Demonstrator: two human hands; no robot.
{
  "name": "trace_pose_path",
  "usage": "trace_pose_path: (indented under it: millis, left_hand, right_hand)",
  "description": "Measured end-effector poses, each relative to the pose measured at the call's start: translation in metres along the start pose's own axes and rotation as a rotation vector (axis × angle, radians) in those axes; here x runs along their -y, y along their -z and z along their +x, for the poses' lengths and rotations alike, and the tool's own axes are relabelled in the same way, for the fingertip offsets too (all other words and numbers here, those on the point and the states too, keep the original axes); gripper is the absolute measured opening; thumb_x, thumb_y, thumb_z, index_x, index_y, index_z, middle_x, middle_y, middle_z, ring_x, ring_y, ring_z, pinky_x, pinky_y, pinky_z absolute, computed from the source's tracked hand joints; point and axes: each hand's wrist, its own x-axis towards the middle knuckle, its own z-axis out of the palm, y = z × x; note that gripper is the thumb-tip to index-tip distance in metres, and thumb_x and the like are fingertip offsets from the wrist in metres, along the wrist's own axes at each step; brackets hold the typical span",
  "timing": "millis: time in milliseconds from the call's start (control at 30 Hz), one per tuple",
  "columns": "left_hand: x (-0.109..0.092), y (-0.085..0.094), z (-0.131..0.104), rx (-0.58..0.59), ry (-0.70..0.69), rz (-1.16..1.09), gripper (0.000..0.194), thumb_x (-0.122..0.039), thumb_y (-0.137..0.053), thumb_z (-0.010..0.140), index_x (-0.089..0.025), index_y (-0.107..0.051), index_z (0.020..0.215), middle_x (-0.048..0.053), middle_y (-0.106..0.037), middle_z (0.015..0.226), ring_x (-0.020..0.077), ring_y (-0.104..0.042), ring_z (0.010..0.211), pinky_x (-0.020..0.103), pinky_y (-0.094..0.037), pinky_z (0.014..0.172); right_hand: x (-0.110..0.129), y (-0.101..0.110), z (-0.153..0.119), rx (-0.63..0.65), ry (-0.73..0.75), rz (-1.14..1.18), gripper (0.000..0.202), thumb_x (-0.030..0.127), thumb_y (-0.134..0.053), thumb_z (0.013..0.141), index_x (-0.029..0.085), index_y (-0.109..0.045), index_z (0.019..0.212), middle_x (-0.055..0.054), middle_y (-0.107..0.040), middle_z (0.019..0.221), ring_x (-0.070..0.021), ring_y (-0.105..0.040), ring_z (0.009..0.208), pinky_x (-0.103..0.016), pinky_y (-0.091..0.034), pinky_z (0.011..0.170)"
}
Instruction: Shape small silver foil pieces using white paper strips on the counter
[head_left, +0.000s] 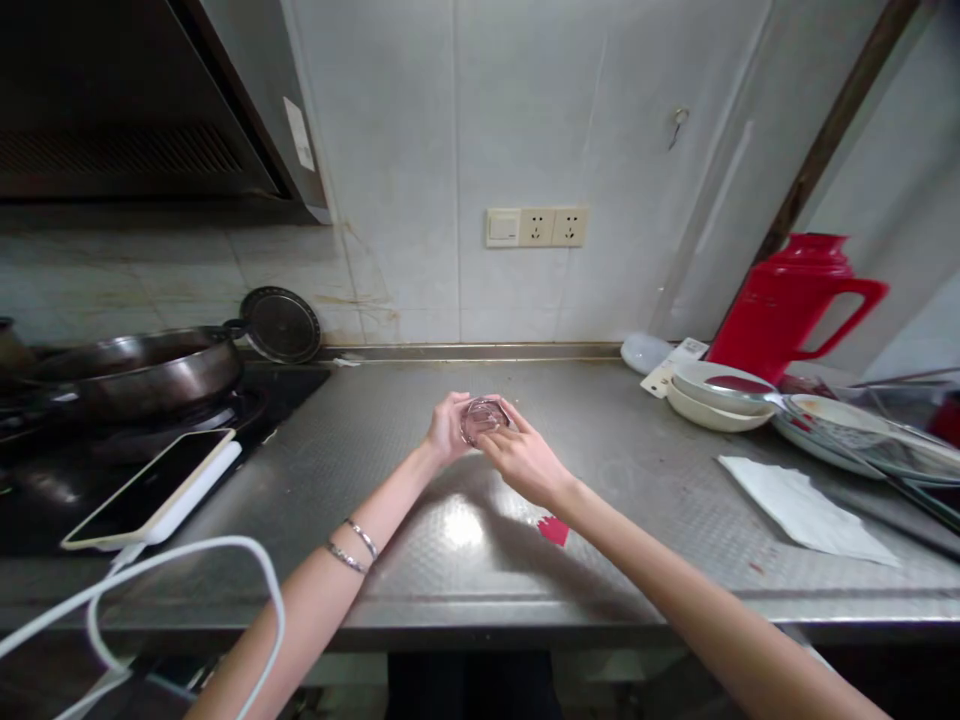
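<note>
Just above the steel worktop, in the middle of the head view, both hands meet around a small clear round glass (482,412). It has a slight pinkish tint, and its round mouth faces me. My left hand (445,430) is closed around its left side. From the right, my right hand (529,460) grips it too, with fingers along the far edge and others bent over the near rim. The fingers hide part of the glass, so I cannot tell whether anything is inside. Below my right wrist lies a small red scrap (553,530) with a jagged edge.
On the left, a steel pan (161,370) stands on the black stove, with a phone (154,490) and white cable (255,560) nearer me. At right are stacked bowls (716,405), a red thermos jug (787,310) and a white paper towel (806,505). Sockets (537,227) line the wall.
</note>
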Motion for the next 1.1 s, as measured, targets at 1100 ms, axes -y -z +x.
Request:
trace_pose_path:
  millis: [1100]
  left_hand:
    - [0.032, -0.014, 0.005, -0.349, -0.343, 0.063, 0.032, -0.044, -0.059, 0.074, -0.012, -0.061, 0.073, 0.004, -0.064, 0.064, 0.0122, -0.059, 0.056, 0.022, -0.041, 0.054]
  right_hand:
    - [0.013, 0.005, 0.03, 0.151, -0.785, 0.715, 0.028, 0.016, -0.036, 0.082, 0.016, -0.058, 0.065, -0.002, -0.06, 0.065, -0.0137, -0.055, 0.063, -0.021, -0.035, 0.058]
